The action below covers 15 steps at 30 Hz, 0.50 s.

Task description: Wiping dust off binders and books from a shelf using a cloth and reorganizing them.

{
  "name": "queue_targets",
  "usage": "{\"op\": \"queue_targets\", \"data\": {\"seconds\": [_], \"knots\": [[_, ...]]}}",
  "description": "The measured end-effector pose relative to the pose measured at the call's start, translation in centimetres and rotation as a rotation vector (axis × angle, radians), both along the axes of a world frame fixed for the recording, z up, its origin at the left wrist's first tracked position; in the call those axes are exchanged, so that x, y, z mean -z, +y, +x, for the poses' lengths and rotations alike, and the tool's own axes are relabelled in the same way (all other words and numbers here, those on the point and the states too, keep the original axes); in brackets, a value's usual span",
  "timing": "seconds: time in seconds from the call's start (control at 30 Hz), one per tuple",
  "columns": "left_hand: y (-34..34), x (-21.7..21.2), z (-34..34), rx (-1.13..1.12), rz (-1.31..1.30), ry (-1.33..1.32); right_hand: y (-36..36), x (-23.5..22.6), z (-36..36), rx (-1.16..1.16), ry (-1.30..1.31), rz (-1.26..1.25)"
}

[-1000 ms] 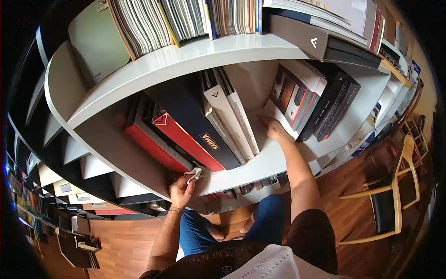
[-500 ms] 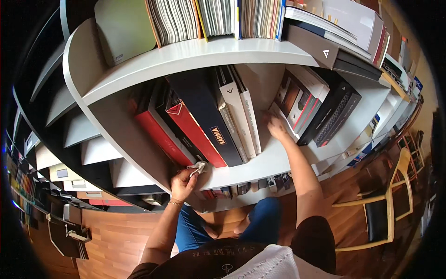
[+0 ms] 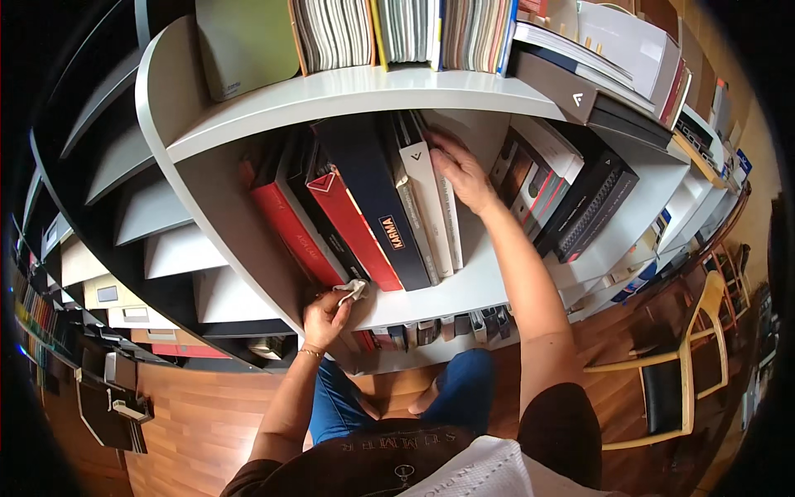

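Note:
My left hand [image 3: 325, 323] is at the front edge of the shelf, closed round a crumpled white cloth [image 3: 355, 289] at the foot of the leaning binders. Inside the compartment my right hand [image 3: 465, 180] lies against the right side of the white binders [image 3: 424, 195], near their upper part. Its fingers are stretched out, the tips partly hidden. Left of the white binders lean a thick dark blue binder [image 3: 363, 186], a red binder [image 3: 354, 236], a black one and another red binder [image 3: 296, 240].
Black and grey volumes [image 3: 590, 207] lean at the compartment's right. The upper shelf [image 3: 348, 101] carries magazine files [image 3: 335, 33] and a stack of boxes and books. Lower left are white shelf boards; a wooden chair [image 3: 683, 373] stands on the floor at right.
My right hand has moved left and up, from beside the right-hand volumes to the white binders. The left hand keeps the cloth at nearly the same spot. The view has shifted slightly.

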<state>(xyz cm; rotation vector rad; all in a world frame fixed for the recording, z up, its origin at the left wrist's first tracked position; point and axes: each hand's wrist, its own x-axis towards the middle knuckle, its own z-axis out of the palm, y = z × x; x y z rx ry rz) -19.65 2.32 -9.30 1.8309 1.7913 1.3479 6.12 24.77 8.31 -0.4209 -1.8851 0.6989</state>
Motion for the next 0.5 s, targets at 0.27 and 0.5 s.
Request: {"op": "queue_targets", "data": {"seconds": [0.27,0.5], "knots": [[0.2,0.7,-0.3,0.026,0.085,0.051,0.7,-3.8,3.8,0.374,-0.373,0.013],[-0.5,0.2,-0.2,0.029,0.069,0.064,7.4,-6.9,9.4,0.292,-0.794,-0.040]]}}
